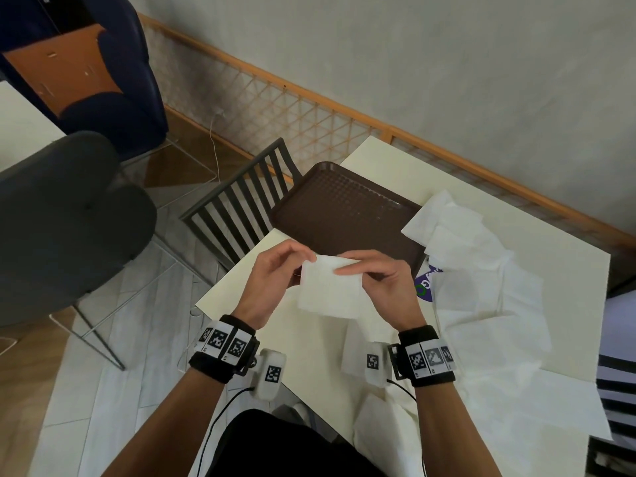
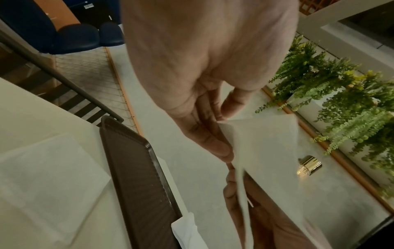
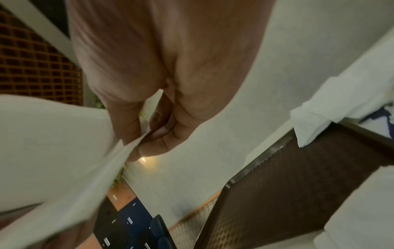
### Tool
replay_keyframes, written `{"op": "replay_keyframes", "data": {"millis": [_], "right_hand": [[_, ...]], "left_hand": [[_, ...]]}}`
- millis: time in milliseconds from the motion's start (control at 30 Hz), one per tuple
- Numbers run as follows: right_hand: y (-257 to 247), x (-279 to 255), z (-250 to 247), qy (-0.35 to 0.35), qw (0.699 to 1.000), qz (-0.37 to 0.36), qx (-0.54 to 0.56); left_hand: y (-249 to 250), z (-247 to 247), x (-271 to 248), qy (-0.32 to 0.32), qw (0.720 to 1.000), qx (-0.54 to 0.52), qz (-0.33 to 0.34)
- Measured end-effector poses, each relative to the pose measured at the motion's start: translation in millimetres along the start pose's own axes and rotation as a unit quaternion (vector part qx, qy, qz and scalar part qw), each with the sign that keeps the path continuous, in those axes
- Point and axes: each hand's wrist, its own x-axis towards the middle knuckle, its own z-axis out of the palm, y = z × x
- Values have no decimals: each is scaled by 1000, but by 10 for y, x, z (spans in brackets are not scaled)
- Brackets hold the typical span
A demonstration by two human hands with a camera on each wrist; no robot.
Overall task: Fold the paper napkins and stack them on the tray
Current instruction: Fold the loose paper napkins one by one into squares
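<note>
A white paper napkin (image 1: pixel 328 290) hangs in the air above the table's near edge, held by its top corners. My left hand (image 1: pixel 275 270) pinches its upper left corner (image 2: pixel 226 128), and my right hand (image 1: pixel 375 273) pinches the upper right corner (image 3: pixel 136 139). Just beyond the hands lies a brown textured tray (image 1: pixel 344 208) with nothing on it; its rim (image 2: pixel 127 151) shows in the left wrist view and its surface (image 3: pixel 298 193) in the right wrist view. A loose heap of unfolded white napkins (image 1: pixel 481 270) covers the table to the right.
The cream table (image 1: pixel 378 153) ends close to a wall with a wooden lattice rail (image 1: pixel 309 108). A dark slatted chair (image 1: pixel 241 208) stands beside the tray's left end. A grey chair (image 1: pixel 69 215) is farther left. A purple package (image 1: pixel 426 280) peeks from under the napkins.
</note>
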Motion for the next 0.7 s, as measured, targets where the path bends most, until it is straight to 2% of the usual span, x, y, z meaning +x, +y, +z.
{"op": "replay_keyframes", "data": {"millis": [67,167,233,333,400,500,600,633,700], "right_hand": [[-4,-14,-21,-8,1000,3,-10],[-6,3,-46,15,998,64,14],[-20,60,87,-14,993,82,-83],[16,115,417,-60,954,24,-294],[76,127,564,-51,945,-19,-322],[195,153,588,-35,957,17,-289],[250,220,470,55,970,99,-214],[255,245,451,82,973,129,-171],[238,275,515,87,977,189,-40]], "left_hand": [[-21,-39,-25,-5,997,67,37],[-67,-95,-71,-28,982,168,81],[-83,-102,-94,-48,967,225,109],[-104,-77,-118,-50,957,257,128],[-129,-93,-123,-27,962,245,118],[-166,-194,-145,17,977,203,69],[-190,-326,-152,55,980,185,51],[-199,-372,-136,69,983,167,42],[-216,-453,-73,90,985,142,26]]}}
